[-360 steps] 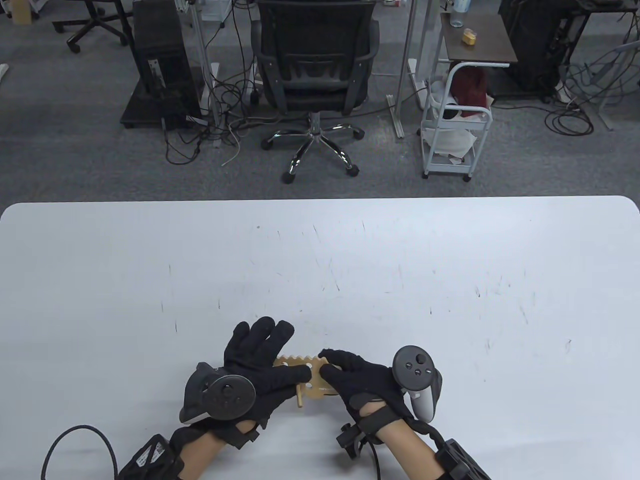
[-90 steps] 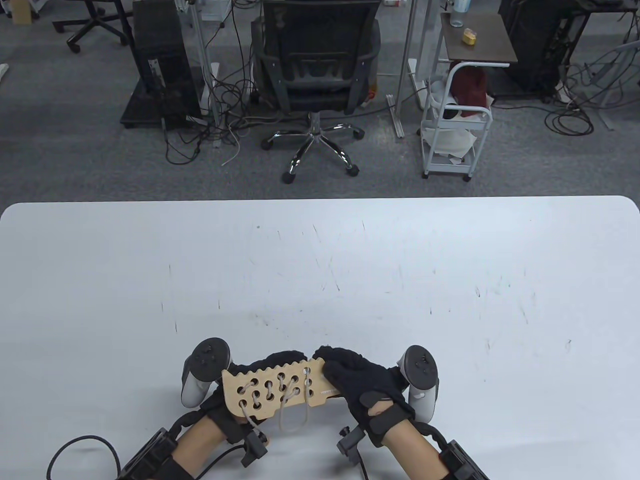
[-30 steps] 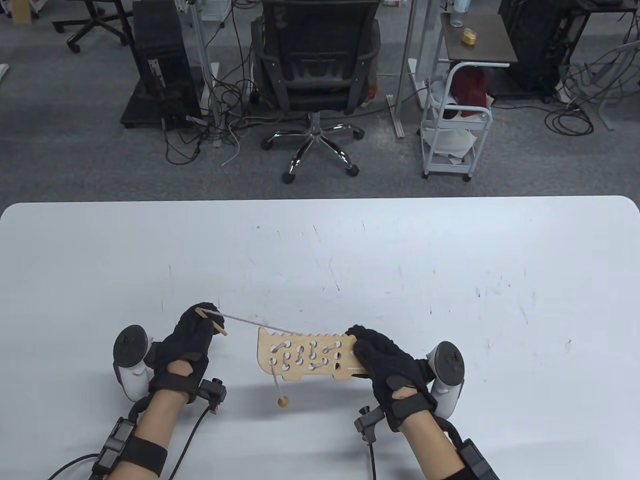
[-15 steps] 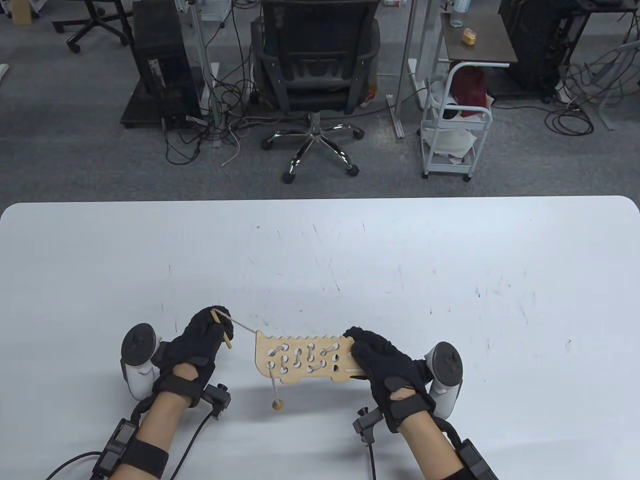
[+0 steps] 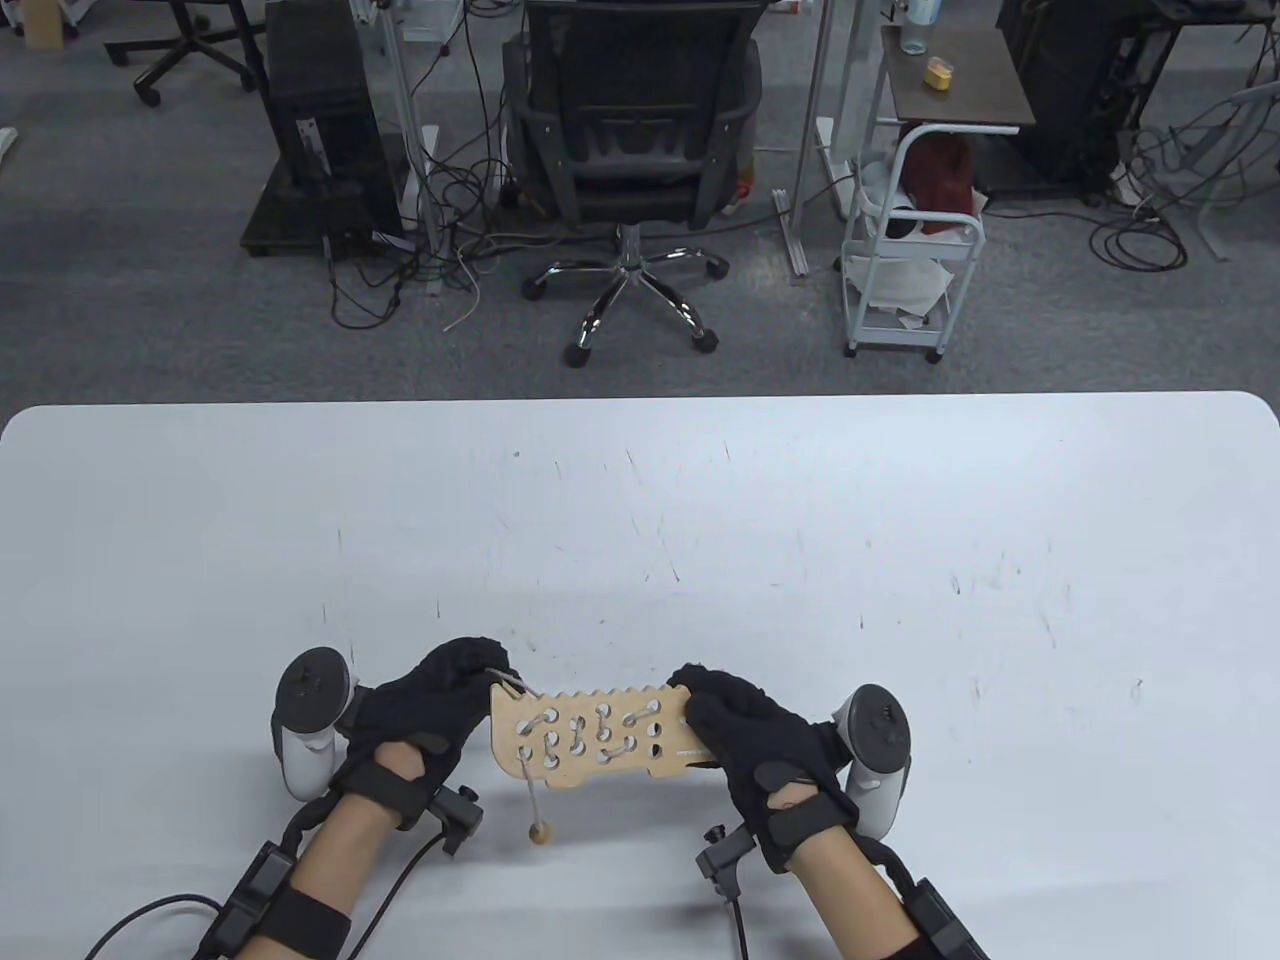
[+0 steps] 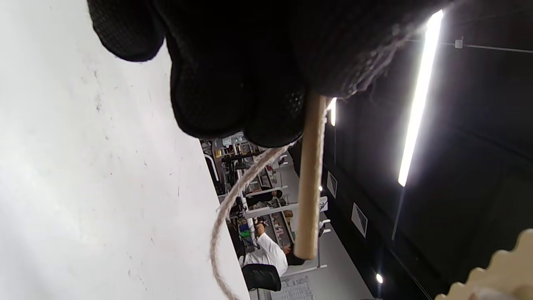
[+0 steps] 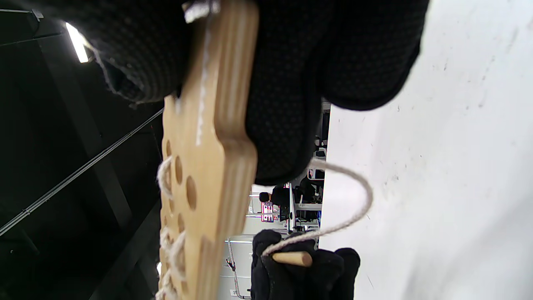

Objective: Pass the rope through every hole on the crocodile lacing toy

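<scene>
The crocodile lacing toy (image 5: 590,738) hangs above the near middle of the table (image 5: 640,520), held off the surface; the right hand (image 5: 755,745) pinches its right end, thumb on the upper face and fingers beneath, as the right wrist view shows the board edge clamped between them; the left hand (image 5: 425,700) sits just beside the toy's left end with its fingers curled round the wooden needle (image 6: 310,175), from which the rope (image 6: 233,208) loops back slack toward the board; most holes carry rope, while a few near the right end look unlaced, so the work seems late but unfinished; the bead (image 5: 541,832) on the rope's tail dangles below the near edge, close to or on the table, which cannot be told; the slack loop could, judging by its curve, snag on the toothed far edge or on a glove when drawn tight; the needle might miss the next hole, since the gloves hide the board's underside; a one-ended pinch could let the board twist under a hard pull; a small line of print on the toy near the right thumb is too small to read, and no other brand or label is legible.
</scene>
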Demonstrator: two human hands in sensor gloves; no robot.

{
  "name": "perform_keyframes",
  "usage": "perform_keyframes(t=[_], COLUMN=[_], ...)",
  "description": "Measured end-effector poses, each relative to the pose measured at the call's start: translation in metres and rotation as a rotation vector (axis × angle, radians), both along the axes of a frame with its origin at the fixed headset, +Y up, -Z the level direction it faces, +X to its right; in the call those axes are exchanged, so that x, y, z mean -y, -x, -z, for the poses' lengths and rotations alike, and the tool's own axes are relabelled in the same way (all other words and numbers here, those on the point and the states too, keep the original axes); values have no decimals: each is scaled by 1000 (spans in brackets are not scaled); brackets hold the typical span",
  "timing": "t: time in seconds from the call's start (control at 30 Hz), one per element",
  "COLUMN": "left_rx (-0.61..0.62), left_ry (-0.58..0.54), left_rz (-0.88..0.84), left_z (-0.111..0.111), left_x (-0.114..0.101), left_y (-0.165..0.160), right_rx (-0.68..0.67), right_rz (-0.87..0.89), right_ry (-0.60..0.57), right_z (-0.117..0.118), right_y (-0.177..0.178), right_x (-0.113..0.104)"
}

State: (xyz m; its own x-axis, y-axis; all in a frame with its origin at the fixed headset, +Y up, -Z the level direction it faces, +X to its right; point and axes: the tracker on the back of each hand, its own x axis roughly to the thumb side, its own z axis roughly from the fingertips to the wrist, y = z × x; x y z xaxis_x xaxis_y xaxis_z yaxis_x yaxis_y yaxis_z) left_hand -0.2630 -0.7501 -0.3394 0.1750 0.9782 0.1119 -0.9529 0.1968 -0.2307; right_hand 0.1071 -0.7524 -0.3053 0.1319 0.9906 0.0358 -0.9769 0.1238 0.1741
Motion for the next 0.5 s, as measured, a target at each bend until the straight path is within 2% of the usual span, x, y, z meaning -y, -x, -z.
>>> perform_keyframes(t=[0.5], left_rx=[271], left_ry=[81], left_rz=[-156], left_z=[-16], left_x=[1], left_y=[-46], right_rx=[-51], right_rz=[-6], right_ry=[-26], right_z=[-4], right_y=[12], right_x=[-3])
